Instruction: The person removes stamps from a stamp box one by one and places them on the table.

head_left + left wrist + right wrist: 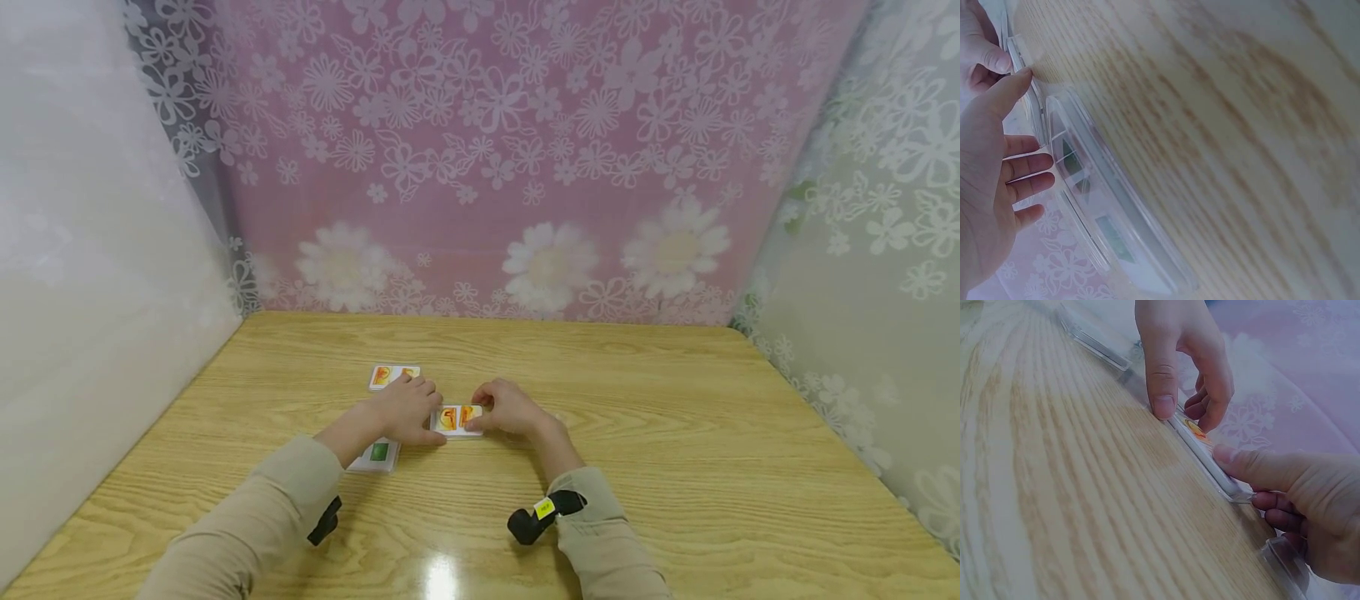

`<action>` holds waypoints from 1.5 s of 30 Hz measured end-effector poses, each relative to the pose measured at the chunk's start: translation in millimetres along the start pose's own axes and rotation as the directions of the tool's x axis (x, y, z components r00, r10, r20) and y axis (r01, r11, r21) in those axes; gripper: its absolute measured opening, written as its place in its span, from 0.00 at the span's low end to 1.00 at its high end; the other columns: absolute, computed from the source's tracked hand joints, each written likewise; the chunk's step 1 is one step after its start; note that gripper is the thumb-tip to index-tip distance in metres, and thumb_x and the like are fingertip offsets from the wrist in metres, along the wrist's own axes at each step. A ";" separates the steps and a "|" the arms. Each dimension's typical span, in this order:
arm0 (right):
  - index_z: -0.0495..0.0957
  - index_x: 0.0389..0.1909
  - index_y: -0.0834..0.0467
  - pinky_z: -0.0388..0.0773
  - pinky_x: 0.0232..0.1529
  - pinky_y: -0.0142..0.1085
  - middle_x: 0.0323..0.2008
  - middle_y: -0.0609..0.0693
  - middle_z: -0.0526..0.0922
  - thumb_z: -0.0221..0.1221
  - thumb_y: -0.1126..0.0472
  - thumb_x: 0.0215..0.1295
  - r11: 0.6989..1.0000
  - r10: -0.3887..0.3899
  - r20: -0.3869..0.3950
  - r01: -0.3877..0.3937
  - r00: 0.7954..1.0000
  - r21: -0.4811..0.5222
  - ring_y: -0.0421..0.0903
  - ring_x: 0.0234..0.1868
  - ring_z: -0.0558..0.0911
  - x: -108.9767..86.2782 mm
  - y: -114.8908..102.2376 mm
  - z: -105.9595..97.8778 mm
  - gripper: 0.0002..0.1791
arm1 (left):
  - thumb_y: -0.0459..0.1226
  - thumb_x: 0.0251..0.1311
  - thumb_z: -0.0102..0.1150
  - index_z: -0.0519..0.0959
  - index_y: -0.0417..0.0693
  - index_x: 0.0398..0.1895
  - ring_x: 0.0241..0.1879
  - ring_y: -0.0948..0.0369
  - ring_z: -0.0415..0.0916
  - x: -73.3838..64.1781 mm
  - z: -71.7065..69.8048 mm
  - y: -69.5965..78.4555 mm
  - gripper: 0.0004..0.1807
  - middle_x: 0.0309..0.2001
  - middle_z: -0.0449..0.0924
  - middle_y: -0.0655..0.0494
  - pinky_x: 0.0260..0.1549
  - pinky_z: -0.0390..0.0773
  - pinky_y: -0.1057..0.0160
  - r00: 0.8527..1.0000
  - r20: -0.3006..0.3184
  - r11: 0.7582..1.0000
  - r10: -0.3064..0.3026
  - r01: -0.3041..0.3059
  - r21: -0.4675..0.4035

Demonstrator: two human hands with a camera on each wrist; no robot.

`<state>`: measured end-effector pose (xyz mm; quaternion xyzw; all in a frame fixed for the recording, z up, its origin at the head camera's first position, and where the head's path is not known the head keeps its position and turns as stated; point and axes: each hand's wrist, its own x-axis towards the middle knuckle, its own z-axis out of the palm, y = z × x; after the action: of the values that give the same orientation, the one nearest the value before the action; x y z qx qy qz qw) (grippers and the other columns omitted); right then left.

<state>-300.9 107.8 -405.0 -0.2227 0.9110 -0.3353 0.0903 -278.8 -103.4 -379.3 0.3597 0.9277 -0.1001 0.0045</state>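
A clear plastic case (457, 432) lies flat between the hands, with picture cards (448, 418) in orange and yellow showing inside it. My left hand (405, 411) holds the case at its left end, thumb along the near edge and fingers on the far side. At the opposite end, my right hand (513, 408) has its thumb on the top card and its fingers under the corner, pinching there. In the right wrist view, the thumb (1232, 457) presses near the case's end. Part of the cards is hidden under the fingers.
Behind the left hand lies another orange picture card (382, 377). A clear case with a green picture (379, 452) sits under the left wrist. A clear plastic piece (1285, 559) stands beside the right hand. Floral curtains (480, 167) enclose the wooden table (675, 433).
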 end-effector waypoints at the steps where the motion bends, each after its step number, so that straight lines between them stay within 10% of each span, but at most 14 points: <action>1: 0.78 0.41 0.61 0.70 0.42 0.39 0.36 0.48 0.73 0.70 0.55 0.48 1.000 -0.001 -0.003 0.001 1.000 0.002 0.44 0.37 0.70 0.1 0.1 0.1 0.21 | 0.64 0.55 0.50 0.75 0.46 0.51 0.48 0.57 0.69 -0.2 -0.5 0.2 0.34 0.46 0.73 0.55 0.47 0.67 0.55 1.000 0.001 1.000 0.000 0.000 0.002; 45: 0.79 0.33 0.60 0.70 0.34 0.34 0.28 0.46 0.76 0.63 0.63 0.57 0.997 -0.004 -0.086 0.010 0.996 0.078 0.42 0.31 0.72 2.7 4.0 0.7 0.05 | 0.65 0.55 0.49 0.73 0.46 0.56 0.52 0.57 0.68 0.3 -0.5 -1.6 0.37 0.48 0.72 0.55 0.55 0.64 0.51 0.999 0.045 0.999 -0.023 0.024 -0.028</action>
<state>-304.4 108.9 -408.2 -0.2076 0.8993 -0.3804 0.0589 -280.1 -104.2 -378.5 0.3464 0.9328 -0.0950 0.0294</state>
